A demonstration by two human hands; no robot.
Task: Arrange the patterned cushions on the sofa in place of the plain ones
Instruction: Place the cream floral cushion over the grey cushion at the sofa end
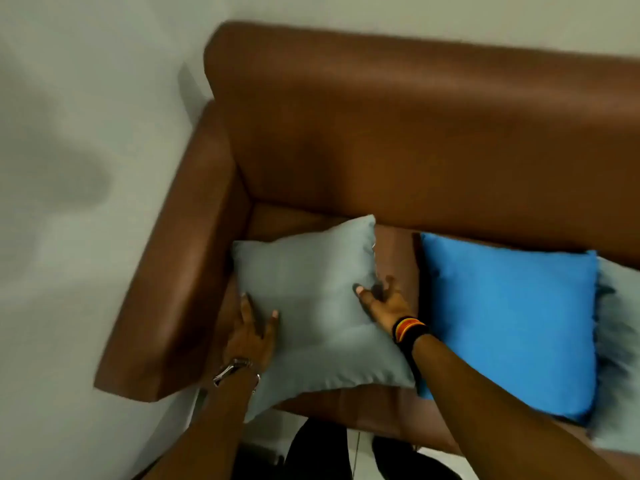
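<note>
A plain pale grey-green cushion [311, 306] lies at the left end of the brown leather sofa [415, 140], beside the armrest. My left hand [254, 332] grips its left edge, thumb on top. My right hand [382, 299] grips its right edge, thumb on the front and fingers behind. To the right lies a plain bright blue cushion [509, 323]. Another pale cushion [620, 358] shows at the right edge, partly cut off. No patterned cushion is in view.
The sofa's left armrest [173, 278] stands close to a pale wall [86, 168]. My dark trouser legs [322, 452] show at the bottom over a light floor.
</note>
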